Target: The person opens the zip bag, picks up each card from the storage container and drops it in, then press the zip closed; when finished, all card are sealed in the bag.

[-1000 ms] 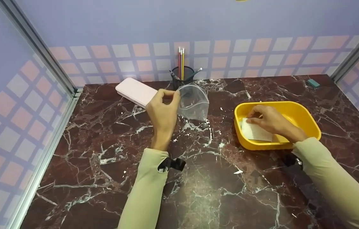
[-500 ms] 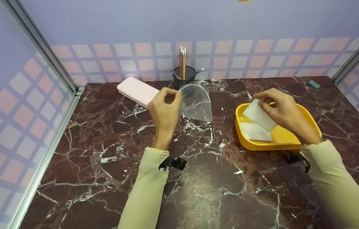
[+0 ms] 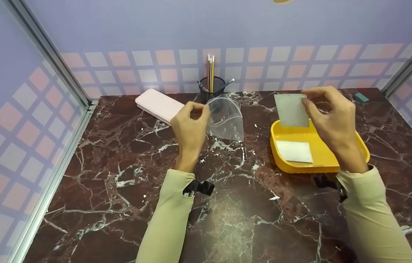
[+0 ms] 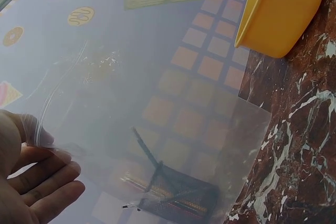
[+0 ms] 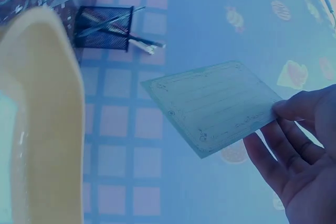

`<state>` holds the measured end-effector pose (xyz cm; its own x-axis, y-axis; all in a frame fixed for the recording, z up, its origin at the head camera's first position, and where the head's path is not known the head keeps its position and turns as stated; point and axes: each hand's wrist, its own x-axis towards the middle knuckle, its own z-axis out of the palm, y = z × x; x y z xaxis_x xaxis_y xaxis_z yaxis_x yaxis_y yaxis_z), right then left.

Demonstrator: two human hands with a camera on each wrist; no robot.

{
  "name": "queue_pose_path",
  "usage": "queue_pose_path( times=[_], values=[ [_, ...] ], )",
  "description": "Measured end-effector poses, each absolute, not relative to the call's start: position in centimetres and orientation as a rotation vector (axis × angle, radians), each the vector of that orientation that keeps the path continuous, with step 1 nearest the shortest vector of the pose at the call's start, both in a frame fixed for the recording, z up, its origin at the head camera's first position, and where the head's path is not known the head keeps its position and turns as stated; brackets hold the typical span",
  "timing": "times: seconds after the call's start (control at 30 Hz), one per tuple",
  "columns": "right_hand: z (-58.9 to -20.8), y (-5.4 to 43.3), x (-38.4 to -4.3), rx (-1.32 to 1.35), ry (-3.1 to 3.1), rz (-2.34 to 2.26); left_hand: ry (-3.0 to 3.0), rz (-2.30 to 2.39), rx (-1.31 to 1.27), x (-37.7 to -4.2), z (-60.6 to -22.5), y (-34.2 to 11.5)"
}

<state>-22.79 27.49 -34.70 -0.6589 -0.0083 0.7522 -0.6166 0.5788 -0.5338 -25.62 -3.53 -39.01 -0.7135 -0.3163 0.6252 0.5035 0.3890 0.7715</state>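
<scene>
My left hand (image 3: 190,126) pinches the edge of a clear plastic bag (image 3: 229,126), which hangs to the right of the fingers with its mouth looking slightly parted. In the left wrist view the see-through bag (image 4: 131,98) spreads in front of the pencil cup. Between thumb and fingers, my right hand (image 3: 334,117) holds a pale card (image 3: 290,109) by its right edge, above the yellow bin (image 3: 328,140). Ruled lines and an ornate border show on the card (image 5: 210,106) in the right wrist view. Another pale card (image 3: 295,151) lies in the bin's left part.
Behind the bag stands a black mesh cup (image 3: 211,87) with several pencils. A pale pink case (image 3: 158,104) lies left of it, partly behind my left hand. A small teal block (image 3: 362,97) sits at the back right. White scraps dot the marbled table (image 3: 118,219).
My right hand has lifted a card up out of the yellow bin, and its broad side now faces the head camera. The left hand and bag have stayed almost still.
</scene>
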Motion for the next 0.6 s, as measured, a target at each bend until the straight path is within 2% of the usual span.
queue_pose_path(
  times=[0.3,0.6],
  values=[
    [-33.5,24.0,-22.1,0.374,-1.888,1.304,-1.894,-1.424,-0.169,-25.4,-38.9,-3.5],
    [-32.9,20.9,-22.3,0.420,-1.679,1.509,-1.907,-1.339,-0.181,-25.5,-39.0,-3.3]
  ],
)
